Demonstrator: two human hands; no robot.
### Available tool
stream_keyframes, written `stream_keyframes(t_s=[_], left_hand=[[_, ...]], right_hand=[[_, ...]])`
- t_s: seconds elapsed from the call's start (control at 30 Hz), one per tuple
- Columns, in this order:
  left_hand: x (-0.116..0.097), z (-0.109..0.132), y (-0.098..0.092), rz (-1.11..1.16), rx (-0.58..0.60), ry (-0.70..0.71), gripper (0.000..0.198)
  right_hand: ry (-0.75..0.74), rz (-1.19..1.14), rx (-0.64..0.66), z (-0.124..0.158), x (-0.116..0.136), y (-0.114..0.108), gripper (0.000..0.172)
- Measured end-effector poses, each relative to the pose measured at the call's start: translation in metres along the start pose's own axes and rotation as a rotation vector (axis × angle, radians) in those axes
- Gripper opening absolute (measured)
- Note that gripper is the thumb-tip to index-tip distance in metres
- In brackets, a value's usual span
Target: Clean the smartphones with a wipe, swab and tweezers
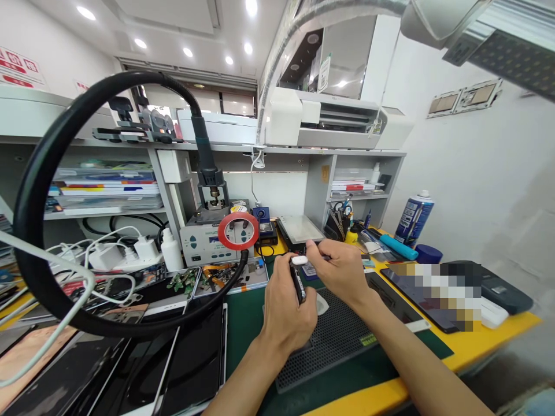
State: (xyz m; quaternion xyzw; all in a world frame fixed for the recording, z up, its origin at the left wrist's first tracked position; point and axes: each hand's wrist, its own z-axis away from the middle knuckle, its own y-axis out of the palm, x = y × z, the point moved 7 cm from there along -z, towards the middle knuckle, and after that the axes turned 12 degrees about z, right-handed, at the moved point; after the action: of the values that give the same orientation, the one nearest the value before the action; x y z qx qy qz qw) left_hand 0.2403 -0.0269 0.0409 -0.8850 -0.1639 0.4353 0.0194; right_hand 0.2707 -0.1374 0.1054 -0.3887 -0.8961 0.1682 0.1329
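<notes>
My left hand (287, 309) is closed around a slim dark object (298, 284) with light lettering on its side, held upright above the mat. At the top of that object sits a small white rounded piece (299, 260). My right hand (342, 268) is closed just right of the white piece, its thumb beside it. Something dark and thin shows between the right fingers, too small to name. Below both hands lies a dark perforated mat (321, 361) on a green work mat (273, 398). A pale rounded item (321, 304) rests behind my left hand.
A thick black hose (28, 190) loops across the left side from the grey soldering station (195, 242). Tablet-like screens (195, 352) lie at the left, parts trays (234, 277) behind them. A dark tablet (420, 297), a spray can (414, 219) and a turquoise cylinder (399, 247) are right.
</notes>
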Motion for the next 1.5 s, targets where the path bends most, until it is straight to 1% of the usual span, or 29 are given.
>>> stream_keyframes(t_s=[0.07, 0.17, 0.23, 0.33, 0.4, 0.47, 0.6, 0.77, 0.9, 1.13, 1.33, 1.5], left_hand=[[-0.002, 0.001, 0.0, -0.005, -0.002, 0.028, 0.045], [-0.004, 0.004, 0.001, 0.007, 0.011, 0.079, 0.044], [-0.008, 0.008, -0.001, 0.022, 0.017, 0.159, 0.044], [-0.019, 0.014, -0.006, 0.039, 0.007, 0.349, 0.05], [-0.024, 0.017, -0.009, 0.037, -0.018, 0.44, 0.054], [-0.028, 0.019, -0.012, 0.031, -0.034, 0.486, 0.056], [-0.032, 0.022, -0.011, 0.033, -0.027, 0.55, 0.057], [-0.032, 0.023, -0.011, 0.06, -0.027, 0.58, 0.057], [-0.031, 0.023, -0.01, 0.083, -0.018, 0.571, 0.056], [-0.031, 0.022, -0.011, 0.084, -0.014, 0.557, 0.051], [-0.03, 0.021, -0.012, 0.048, -0.025, 0.555, 0.052], [-0.028, 0.02, -0.011, 0.048, -0.021, 0.547, 0.054]], right_hand=[[-0.03, 0.045, -0.049, -0.001, 0.0, -0.003, 0.047], [-0.049, 0.075, -0.085, -0.001, -0.003, -0.005, 0.046], [-0.012, 0.054, -0.092, -0.001, -0.006, -0.006, 0.046], [0.113, -0.024, -0.071, -0.001, -0.013, -0.007, 0.047], [0.182, -0.068, -0.054, 0.0, -0.015, -0.008, 0.047], [0.202, -0.093, -0.054, 0.0, -0.015, -0.01, 0.047], [0.166, -0.12, -0.059, 0.0, -0.01, -0.012, 0.046], [0.148, -0.139, -0.06, 0.001, -0.007, -0.011, 0.045], [0.142, -0.145, -0.065, 0.002, -0.007, -0.012, 0.045], [0.068, -0.164, -0.093, 0.002, 0.001, -0.015, 0.045], [-0.057, -0.172, -0.162, 0.006, 0.015, -0.024, 0.045], [-0.179, -0.242, -0.149, 0.01, 0.029, -0.029, 0.042]])
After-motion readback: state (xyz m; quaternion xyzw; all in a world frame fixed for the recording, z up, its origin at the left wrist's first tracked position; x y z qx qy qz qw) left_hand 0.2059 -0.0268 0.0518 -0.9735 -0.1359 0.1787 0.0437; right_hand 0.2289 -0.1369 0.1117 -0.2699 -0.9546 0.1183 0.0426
